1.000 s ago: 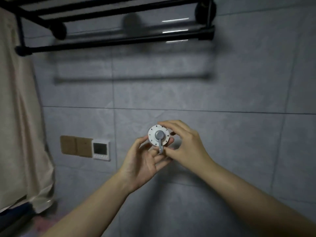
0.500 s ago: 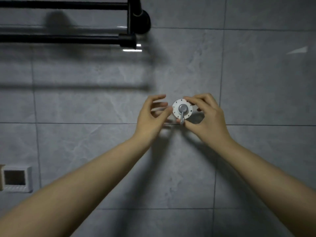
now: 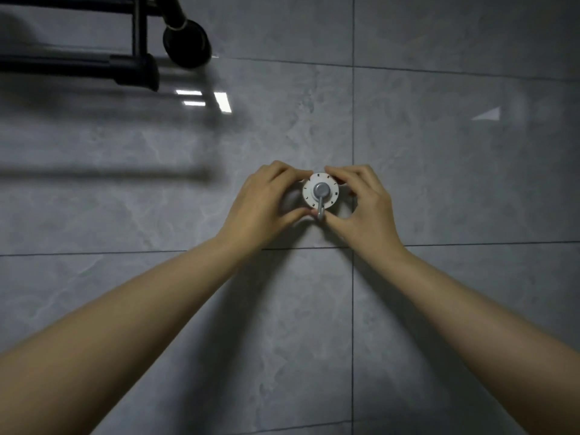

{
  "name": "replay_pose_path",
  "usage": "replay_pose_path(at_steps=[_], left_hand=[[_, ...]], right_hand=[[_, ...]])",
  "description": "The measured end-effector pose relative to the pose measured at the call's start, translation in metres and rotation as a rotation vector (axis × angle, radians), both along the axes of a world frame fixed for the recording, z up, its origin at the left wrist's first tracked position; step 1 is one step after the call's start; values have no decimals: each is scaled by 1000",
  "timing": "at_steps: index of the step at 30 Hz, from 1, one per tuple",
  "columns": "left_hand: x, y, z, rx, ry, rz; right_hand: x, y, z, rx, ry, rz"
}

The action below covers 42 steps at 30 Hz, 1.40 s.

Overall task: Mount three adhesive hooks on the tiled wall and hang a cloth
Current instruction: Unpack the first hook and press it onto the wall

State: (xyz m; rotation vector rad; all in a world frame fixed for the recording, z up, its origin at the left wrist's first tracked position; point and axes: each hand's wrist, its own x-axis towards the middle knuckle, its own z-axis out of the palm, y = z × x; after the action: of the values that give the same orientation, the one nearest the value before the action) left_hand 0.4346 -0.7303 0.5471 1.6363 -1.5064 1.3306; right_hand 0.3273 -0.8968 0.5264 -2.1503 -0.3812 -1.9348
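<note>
one hook held to the tile

i can't read the small letters round the hook (image 3: 320, 194) disc, and whether its back touches the wall (image 3: 439, 183) is hidden. the rail (image 3: 78, 65) is cut off at the top left edge. i count one hook, two hands. my left hand (image 3: 263, 204) and right hand (image 3: 365, 204) both pinch the disc rim with curled fingers. the hook's metal arm runs vertically, bend at the bottom, just left of a vertical grout line.
</note>
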Motion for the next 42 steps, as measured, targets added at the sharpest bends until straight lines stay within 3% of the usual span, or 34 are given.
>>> replay_pose_path(at_steps=[17,26,34,42], left_hand=[[7,-10,0,-56,-151,162],[2,-9,4,-57,-183,246],[-6,-17,3,-68,-122,151],[-9,-15,8,-82,-70,62]], right_hand=[[18,-20,0,-47,-5,10],[11,-21,5,-161,36,-157],[-3,-26,18,-169,195,-106],[-3,-24,17,-227,165,-157]])
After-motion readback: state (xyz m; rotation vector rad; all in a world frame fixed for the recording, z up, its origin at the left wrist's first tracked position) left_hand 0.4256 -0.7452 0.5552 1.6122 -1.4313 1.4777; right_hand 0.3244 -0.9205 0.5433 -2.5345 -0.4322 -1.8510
